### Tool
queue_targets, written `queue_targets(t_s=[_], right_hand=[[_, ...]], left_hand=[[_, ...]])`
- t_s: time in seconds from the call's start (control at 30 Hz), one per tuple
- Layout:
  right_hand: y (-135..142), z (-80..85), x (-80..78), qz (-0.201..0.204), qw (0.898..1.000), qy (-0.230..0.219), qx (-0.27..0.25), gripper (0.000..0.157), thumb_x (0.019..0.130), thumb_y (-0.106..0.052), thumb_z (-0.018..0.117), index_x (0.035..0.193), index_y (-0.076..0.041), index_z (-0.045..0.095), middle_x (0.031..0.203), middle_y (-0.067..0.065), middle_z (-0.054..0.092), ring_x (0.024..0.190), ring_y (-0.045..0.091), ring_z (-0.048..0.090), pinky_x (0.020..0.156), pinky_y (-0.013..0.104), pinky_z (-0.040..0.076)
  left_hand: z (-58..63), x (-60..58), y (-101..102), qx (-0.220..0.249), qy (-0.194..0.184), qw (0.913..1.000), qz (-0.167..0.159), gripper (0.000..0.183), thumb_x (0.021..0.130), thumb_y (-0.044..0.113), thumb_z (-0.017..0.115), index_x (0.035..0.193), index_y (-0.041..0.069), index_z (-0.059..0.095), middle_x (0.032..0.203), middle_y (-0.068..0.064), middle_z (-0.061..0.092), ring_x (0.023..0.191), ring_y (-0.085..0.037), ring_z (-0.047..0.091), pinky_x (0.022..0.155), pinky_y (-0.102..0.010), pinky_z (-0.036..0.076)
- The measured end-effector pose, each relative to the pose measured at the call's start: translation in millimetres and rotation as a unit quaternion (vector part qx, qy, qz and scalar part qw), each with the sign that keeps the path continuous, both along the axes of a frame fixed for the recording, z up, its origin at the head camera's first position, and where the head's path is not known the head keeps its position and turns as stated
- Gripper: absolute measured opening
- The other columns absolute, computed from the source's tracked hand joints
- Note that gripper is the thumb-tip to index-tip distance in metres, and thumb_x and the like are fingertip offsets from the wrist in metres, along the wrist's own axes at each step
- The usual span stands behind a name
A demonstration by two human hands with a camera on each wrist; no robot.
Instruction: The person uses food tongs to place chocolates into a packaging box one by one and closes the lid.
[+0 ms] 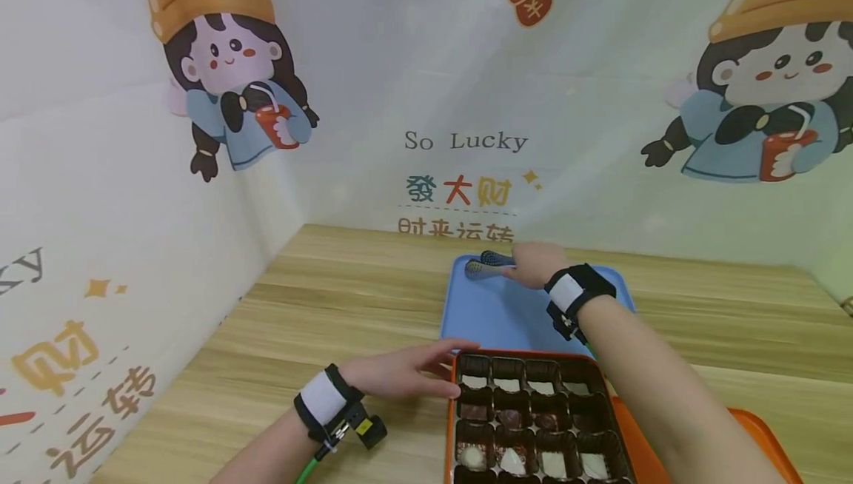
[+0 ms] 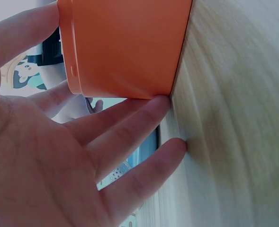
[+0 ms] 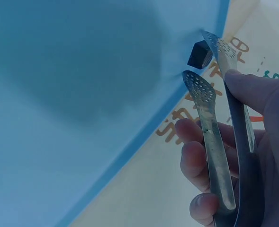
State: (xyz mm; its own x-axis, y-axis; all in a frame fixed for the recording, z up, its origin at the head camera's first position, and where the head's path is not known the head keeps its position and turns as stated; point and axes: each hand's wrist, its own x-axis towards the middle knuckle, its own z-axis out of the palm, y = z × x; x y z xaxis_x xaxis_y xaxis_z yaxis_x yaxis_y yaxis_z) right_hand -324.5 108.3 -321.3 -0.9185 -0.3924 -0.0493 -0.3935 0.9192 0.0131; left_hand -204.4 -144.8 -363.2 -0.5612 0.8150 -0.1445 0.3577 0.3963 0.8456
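Note:
My right hand [image 1: 537, 263] grips metal tongs [image 3: 243, 142] with perforated tips, over the far left part of the blue tray [image 1: 506, 314]. In the right wrist view a small dark block [image 3: 200, 55], perhaps a chocolate, lies between the parted tips near the tray's edge. I cannot tell whether the tips touch it. My left hand [image 1: 409, 371] rests its extended fingers against the side of an orange box [image 2: 125, 47]. The box's dark brown divided insert [image 1: 526, 399] holds white and brown pieces in several compartments, seen in the head view.
An orange tray [image 1: 766, 432] lies to the right, partly behind the box and my right forearm. The wooden table [image 1: 333, 277] runs back to a printed cloth wall [image 1: 360, 99]. The blue tray sits directly behind the box.

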Motion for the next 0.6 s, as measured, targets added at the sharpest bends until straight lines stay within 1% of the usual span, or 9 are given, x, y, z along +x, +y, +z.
queue_targets(t_s=[0.13, 0.23, 0.37, 0.43, 0.5, 0.6], right_hand=[[-1, -5.4, -4.5, -0.007, 1.000, 0.001, -0.013, 0.031, 0.089, -0.038, 0.053, 0.086, -0.007, 0.055, 0.070, 0.003, 0.051, 0.062, 0.018, 0.049, 0.055, 0.034, 0.039], [0, -11.9, -8.8, -0.006, 1.000, 0.001, -0.026, 0.030, 0.088, -0.034, 0.056, 0.088, -0.005, 0.056, 0.074, 0.004, 0.054, 0.065, 0.019, 0.051, 0.058, 0.034, 0.042], [0, -21.6, -11.6, -0.007, 1.000, -0.010, -0.027, 0.032, 0.089, -0.031, 0.056, 0.102, -0.001, 0.055, 0.086, 0.007, 0.058, 0.076, 0.022, 0.055, 0.065, 0.036, 0.045], [0, -23.6, -10.5, -0.007, 1.000, -0.013, -0.024, 0.033, 0.090, -0.030, 0.054, 0.106, -0.001, 0.053, 0.089, 0.008, 0.058, 0.079, 0.022, 0.055, 0.066, 0.037, 0.045], [2, -22.6, -7.0, -0.007, 0.999, -0.018, -0.035, 0.032, 0.091, -0.028, 0.053, 0.107, -0.001, 0.052, 0.088, 0.009, 0.057, 0.079, 0.023, 0.055, 0.066, 0.038, 0.045], [10, -19.7, 0.7, 0.009, 0.998, -0.017, -0.052, 0.033, 0.093, -0.027, 0.050, 0.111, 0.000, 0.050, 0.091, 0.009, 0.057, 0.081, 0.023, 0.055, 0.068, 0.039, 0.044]], left_hand=[[-0.5, 0.2, 1, -0.001, 0.005, 1.0000, 0.001, 0.061, 0.090, 0.040, 0.052, 0.143, 0.028, 0.023, 0.140, 0.004, 0.033, 0.122, -0.014, 0.036, 0.095, -0.031, 0.032], [-0.1, 0.0, 2, 0.000, 0.008, 1.0000, -0.001, 0.061, 0.090, 0.039, 0.052, 0.143, 0.028, 0.023, 0.141, 0.003, 0.033, 0.122, -0.014, 0.036, 0.095, -0.031, 0.033], [0.2, 0.3, 3, 0.003, 0.002, 1.0000, -0.001, 0.060, 0.090, 0.037, 0.053, 0.143, 0.029, 0.024, 0.141, 0.003, 0.033, 0.121, -0.013, 0.037, 0.095, -0.031, 0.033], [0.2, 0.6, 2, 0.002, -0.001, 1.0000, -0.001, 0.060, 0.091, 0.037, 0.052, 0.143, 0.029, 0.023, 0.141, 0.003, 0.032, 0.121, -0.012, 0.036, 0.095, -0.031, 0.033], [-0.1, 0.5, 2, 0.003, -0.001, 1.0000, -0.003, 0.060, 0.091, 0.037, 0.052, 0.143, 0.028, 0.023, 0.141, 0.003, 0.032, 0.122, -0.013, 0.036, 0.095, -0.032, 0.033], [0.3, 0.2, -1, 0.001, 0.001, 1.0000, -0.004, 0.060, 0.091, 0.038, 0.051, 0.143, 0.027, 0.023, 0.141, 0.003, 0.032, 0.122, -0.014, 0.036, 0.095, -0.033, 0.033]])
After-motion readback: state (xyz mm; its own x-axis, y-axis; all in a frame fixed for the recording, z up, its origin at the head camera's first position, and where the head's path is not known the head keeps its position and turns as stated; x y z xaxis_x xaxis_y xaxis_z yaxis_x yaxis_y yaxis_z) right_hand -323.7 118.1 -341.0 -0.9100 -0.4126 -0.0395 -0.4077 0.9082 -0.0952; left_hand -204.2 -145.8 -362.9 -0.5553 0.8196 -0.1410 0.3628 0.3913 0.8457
